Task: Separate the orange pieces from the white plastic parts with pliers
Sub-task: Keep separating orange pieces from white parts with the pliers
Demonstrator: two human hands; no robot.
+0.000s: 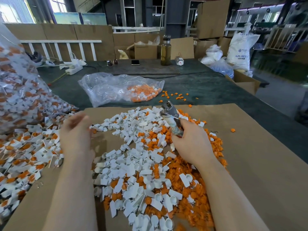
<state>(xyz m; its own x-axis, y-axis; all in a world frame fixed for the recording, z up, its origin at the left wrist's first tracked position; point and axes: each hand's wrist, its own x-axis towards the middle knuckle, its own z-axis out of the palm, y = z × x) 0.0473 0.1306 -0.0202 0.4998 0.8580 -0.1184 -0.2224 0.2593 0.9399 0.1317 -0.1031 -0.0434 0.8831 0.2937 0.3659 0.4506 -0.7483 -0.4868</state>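
My right hand (191, 139) grips the taped handles of the pliers (170, 110), whose metal jaws point up and away over the pile. My left hand (75, 132) hovers blurred at the pile's left edge, fingers loosely spread, and nothing shows in it. Below both hands lies a heap of white plastic parts (133, 164) mixed with loose orange pieces (191, 189) on a sheet of cardboard (258, 164). To the left spreads a pile of white parts with orange pieces still in them (25, 155).
A big clear bag of unseparated parts (21, 90) leans at the left. A flatter clear bag (120, 88) holds orange pieces beyond the cardboard, with stray orange bits (176, 95) on the dark green table. A bottle (165, 50), phone (135, 62) and sunglasses (112, 62) stand farther back.
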